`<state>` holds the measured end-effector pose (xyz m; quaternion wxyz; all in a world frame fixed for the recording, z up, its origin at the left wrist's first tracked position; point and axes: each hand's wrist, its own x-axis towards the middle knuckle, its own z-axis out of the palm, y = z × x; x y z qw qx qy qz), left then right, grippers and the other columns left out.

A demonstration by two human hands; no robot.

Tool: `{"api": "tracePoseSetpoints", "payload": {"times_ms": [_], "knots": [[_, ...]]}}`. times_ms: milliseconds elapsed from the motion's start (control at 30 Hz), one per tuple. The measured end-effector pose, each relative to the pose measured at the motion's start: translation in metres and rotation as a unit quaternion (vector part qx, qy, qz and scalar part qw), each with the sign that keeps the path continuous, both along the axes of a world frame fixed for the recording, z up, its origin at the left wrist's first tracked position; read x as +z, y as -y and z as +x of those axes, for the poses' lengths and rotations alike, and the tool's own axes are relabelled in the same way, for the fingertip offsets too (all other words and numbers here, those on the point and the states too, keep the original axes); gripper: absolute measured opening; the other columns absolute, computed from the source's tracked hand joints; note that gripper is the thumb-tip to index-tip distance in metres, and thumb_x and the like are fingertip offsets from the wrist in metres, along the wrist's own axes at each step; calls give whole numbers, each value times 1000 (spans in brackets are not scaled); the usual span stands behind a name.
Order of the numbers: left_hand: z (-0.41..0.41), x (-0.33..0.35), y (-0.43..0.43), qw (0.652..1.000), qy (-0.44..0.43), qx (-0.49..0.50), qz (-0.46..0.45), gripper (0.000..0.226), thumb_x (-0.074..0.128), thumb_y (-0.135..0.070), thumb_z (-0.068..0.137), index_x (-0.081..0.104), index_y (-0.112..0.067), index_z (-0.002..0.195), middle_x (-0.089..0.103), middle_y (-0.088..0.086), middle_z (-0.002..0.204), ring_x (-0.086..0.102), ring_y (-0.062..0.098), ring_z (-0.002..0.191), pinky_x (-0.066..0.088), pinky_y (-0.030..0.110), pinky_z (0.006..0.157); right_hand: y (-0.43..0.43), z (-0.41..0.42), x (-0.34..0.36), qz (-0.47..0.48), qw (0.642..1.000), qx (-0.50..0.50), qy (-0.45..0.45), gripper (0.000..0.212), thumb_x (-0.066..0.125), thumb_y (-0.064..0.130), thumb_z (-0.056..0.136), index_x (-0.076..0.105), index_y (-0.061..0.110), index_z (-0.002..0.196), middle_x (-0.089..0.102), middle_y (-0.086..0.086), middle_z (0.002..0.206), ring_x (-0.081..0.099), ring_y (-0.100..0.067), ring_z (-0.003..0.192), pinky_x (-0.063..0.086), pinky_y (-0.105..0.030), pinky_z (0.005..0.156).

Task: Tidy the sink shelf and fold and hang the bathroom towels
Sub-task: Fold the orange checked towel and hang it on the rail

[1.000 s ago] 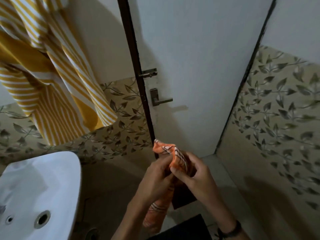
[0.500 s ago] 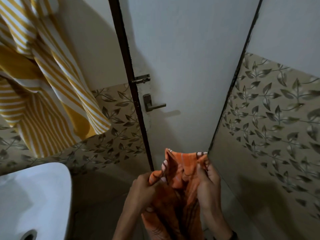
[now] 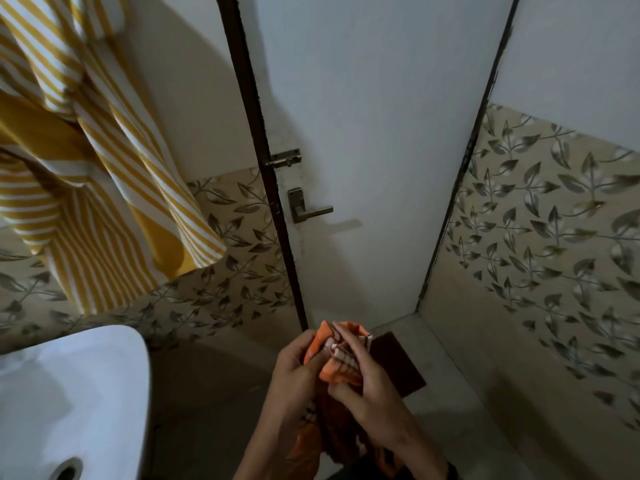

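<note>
Orange towel (image 3: 341, 370), yellow towel (image 3: 86, 188), white sink (image 3: 69, 393)

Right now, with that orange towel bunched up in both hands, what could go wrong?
The orange checked towel is crumpled between the left hand and right hand, so a fold started here may come out crooked. Its loose end hangs below the hands and could brush the floor. The yellow striped towel hangs bunched and lopsided near the sink; it might slide down.

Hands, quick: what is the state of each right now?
Left hand: closed, gripping the orange towel.
Right hand: closed, gripping the same orange towel.
</note>
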<state>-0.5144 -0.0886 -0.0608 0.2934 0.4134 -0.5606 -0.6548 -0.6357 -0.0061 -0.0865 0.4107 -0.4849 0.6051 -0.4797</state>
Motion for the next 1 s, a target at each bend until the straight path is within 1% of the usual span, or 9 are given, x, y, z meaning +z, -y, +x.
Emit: {"api": "tracePoseSetpoints", "payload": {"times_ms": [133,233,333,467,567,700,800,900,1000], "knots": [[3,0,2,1000,-2,-30,-8,14,62,-4,95,75,-2,97,73,25,96,71,31,89,56,36,80,0,-4,-4,36,999,-18,-10,71,72,13,86,40,54,135,56,43,121,54,18,116,43,-5,90],[12,-3,9,997,-1,-73,-35,11,69,-5,92,73,1,99,74,19,94,69,23,86,55,26,76,5,-10,-2,40,992,-117,-7,10,69,36,89,64,41,97,71,22,83,67,5,79,49,-12,65],[28,-14,20,984,64,-147,-76,27,80,-23,82,71,-10,105,72,11,102,70,20,95,58,30,82,10,-17,5,16,983,-184,12,21,61,39,82,66,19,78,66,4,61,63,-11,54,47,-27,55],[50,-41,34,931,239,-241,-133,34,76,-53,82,76,-22,95,58,-13,106,55,5,105,51,34,92,17,-29,15,-55,966,-230,107,17,64,9,95,64,-7,94,63,-30,76,58,-44,65,48,-16,53],[61,-53,40,911,279,-255,-165,27,75,-52,83,75,-29,98,53,-23,114,49,-3,112,48,23,92,20,-33,21,-57,973,-213,65,10,64,7,94,70,13,89,72,-7,76,69,-11,71,49,-10,63],[55,-47,36,964,186,-144,-123,33,78,-46,75,71,-14,73,73,-2,77,67,12,71,52,36,71,27,-27,7,-3,978,-201,-59,12,72,27,89,61,32,92,68,10,83,68,-8,80,46,-10,62],[37,-34,31,991,68,-107,-50,58,78,-46,81,64,10,78,71,22,74,66,30,68,52,36,68,33,-14,-13,26,986,-104,-128,32,72,54,81,59,42,108,70,13,96,67,-3,88,55,-26,72],[25,-26,35,992,45,-104,-62,43,69,-44,88,70,-3,76,69,2,74,63,13,73,50,27,71,40,-14,-16,17,995,-19,-96,59,70,44,86,48,43,140,62,18,133,58,0,122,51,-31,102],[22,-19,42,987,39,-139,-73,25,58,-36,99,76,-19,98,77,0,98,70,11,93,55,27,87,46,-30,-12,50,992,107,-39,85,79,55,77,40,36,150,55,17,144,51,1,132,44,-27,108]]}}
